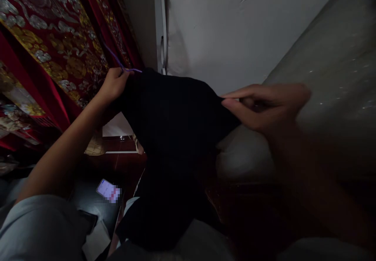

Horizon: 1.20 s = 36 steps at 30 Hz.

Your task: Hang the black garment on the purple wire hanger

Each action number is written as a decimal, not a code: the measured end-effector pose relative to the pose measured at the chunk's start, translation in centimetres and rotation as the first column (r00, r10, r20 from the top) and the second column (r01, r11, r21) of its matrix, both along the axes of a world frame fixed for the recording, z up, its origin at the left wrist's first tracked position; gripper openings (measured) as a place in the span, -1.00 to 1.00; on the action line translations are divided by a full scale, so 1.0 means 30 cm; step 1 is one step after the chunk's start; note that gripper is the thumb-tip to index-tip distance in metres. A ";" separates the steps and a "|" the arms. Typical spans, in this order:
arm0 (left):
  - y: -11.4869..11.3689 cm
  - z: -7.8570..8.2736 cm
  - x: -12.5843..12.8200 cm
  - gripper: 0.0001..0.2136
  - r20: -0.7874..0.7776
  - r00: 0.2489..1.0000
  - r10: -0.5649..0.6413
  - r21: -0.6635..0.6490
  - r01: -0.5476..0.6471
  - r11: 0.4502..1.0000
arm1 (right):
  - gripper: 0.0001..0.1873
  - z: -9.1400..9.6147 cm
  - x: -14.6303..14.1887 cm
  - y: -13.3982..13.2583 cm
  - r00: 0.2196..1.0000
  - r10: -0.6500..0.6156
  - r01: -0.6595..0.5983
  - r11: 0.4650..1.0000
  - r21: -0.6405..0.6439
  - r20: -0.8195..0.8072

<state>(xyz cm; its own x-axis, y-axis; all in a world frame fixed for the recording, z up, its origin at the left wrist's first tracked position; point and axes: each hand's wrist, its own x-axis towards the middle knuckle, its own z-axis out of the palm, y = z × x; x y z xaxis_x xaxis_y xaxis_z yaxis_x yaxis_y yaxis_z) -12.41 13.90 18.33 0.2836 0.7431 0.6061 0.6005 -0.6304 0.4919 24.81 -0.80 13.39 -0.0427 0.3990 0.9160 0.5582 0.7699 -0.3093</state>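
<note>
a red hanging point(63, 45) with gold and silver decoration fills the upper left, slanting down behind the left forearm. next to it a narrow pale strip point(163, 26) runs down the grey wall point(232, 30). on the right a see-through sheet point(331, 65) with small glints spreads behind the right hand point(268, 104), and a whitish bundle point(246, 155) sits below that hand. lower left, a lit phone point(107, 189) lies on a dark glossy surface point(84, 188), with a white sheet of something like paper point(96, 241) nearer the person's grey sleeve point(44, 224). the dark red floor point(126, 163) shows in patches; the black cloth point(176, 120) blocks the view of much of it.

the cloth hangs between the two hands, in front of the wall, its lower part reaching down towards the person's lap. the left hand point(114, 83) is closed on a thin purple wire point(133, 70) at the cloth's upper left corner; whether it also grips the fabric cannot be told. the right hand has thumb and forefinger pinched together on the cloth's right edge, pulling it out sideways into a point.

the cloth is plain black, broad at the top and narrower below, too dark to show folds or seams.
</note>
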 end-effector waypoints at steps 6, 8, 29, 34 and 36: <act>-0.129 0.005 0.053 -0.58 -0.006 0.989 -0.146 -0.059 0.145 0.988 | -0.64 0.076 -0.034 -0.027 0.992 0.030 -0.037 0.998 -0.055 -0.126; -0.184 0.011 0.085 -0.53 -0.069 0.975 -0.211 0.013 0.213 0.977 | -0.36 0.046 -0.064 0.005 0.995 0.098 -0.102 0.985 -0.137 -0.036; -0.403 0.002 0.138 -0.43 -0.377 0.809 -0.452 -0.216 0.397 0.892 | -0.15 -0.175 -0.168 0.134 0.936 0.329 -0.258 0.883 -0.393 0.124; -0.393 -0.060 0.189 -0.42 -0.230 0.815 -0.532 -0.268 0.473 0.840 | 0.25 -0.195 -0.228 0.112 0.842 0.209 -0.050 0.948 -0.313 0.498; -0.368 -0.080 0.206 -0.44 -0.157 0.819 -0.552 -0.303 0.492 0.816 | 0.27 -0.237 -0.237 0.136 0.855 0.130 0.012 0.963 -0.270 0.502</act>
